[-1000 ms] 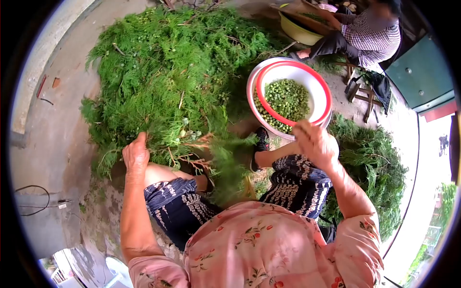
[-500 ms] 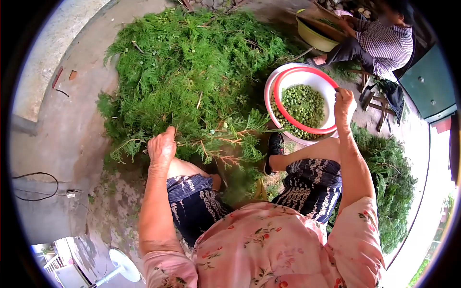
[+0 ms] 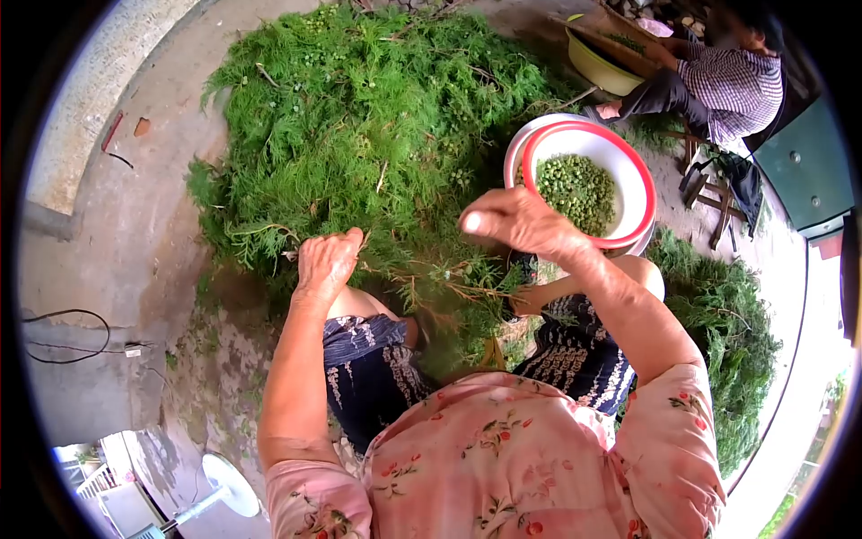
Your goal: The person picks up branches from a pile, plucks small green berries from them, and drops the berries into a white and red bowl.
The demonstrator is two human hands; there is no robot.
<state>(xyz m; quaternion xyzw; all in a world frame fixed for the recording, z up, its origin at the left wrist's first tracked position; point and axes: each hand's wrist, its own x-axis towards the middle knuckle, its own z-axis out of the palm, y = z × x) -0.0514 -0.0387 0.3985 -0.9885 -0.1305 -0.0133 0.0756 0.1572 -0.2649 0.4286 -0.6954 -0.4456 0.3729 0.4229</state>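
My left hand [image 3: 328, 262] is closed around a cut evergreen branch [image 3: 449, 286], which stretches to the right across the gap between my knees. Above and to the right of that branch is my right hand [image 3: 525, 223], its thumb stretched out to the left and no object visible in it. Its other fingers are partly hidden behind the hand. Just beyond it stands a white basin with a red rim [image 3: 642, 171], holding many small green cones [image 3: 575, 184]. A second pale basin [image 3: 514, 148] sits underneath, mostly covered.
A large heap of evergreen branches [image 3: 359, 117] lies in front of me, and more greenery [image 3: 718, 332] lies to my right. At the upper right a person [image 3: 732, 90] sits beside a yellow basin [image 3: 597, 67]. A wooden stool [image 3: 718, 202] and a cable [image 3: 67, 314] are also on the ground.
My right hand has left the red rim of the basin and swung left over the branch. My left hand stays closed on the branch and has shifted slightly right.
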